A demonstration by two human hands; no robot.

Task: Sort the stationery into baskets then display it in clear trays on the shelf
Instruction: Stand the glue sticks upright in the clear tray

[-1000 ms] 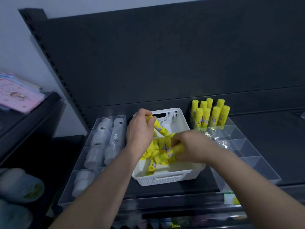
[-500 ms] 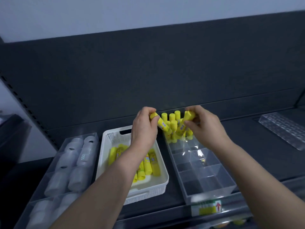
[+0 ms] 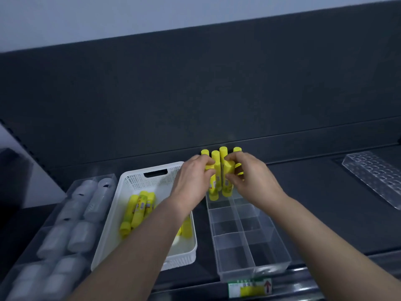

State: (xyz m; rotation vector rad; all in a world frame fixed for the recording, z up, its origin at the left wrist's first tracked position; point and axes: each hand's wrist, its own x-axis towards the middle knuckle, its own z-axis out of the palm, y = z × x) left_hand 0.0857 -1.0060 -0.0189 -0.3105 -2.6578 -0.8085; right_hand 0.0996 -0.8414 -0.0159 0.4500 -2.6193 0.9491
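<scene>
The left hand [image 3: 192, 183] curls round one upright yellow plastic glue stick [image 3: 209, 167]. The right hand [image 3: 252, 181], just beside it, pinches a second glue stick [image 3: 229, 170]. Both are over the far end of the clear plastic divided tray [image 3: 256, 259]. Standing sticks [image 3: 223, 152] rise just beyond the fingertips. Under the left forearm, a white perforated plastic basket [image 3: 138, 178] holds loose sticks [image 3: 137, 210] lying flat.

Left grip [image 3: 195, 181] and right grip [image 3: 249, 179] each hold upright glue sticks [image 3: 228, 184] at the far end of the clear tray [image 3: 271, 268]. Left of the tray, a white basket [image 3: 138, 177] contains loose glue sticks [image 3: 136, 211].
</scene>
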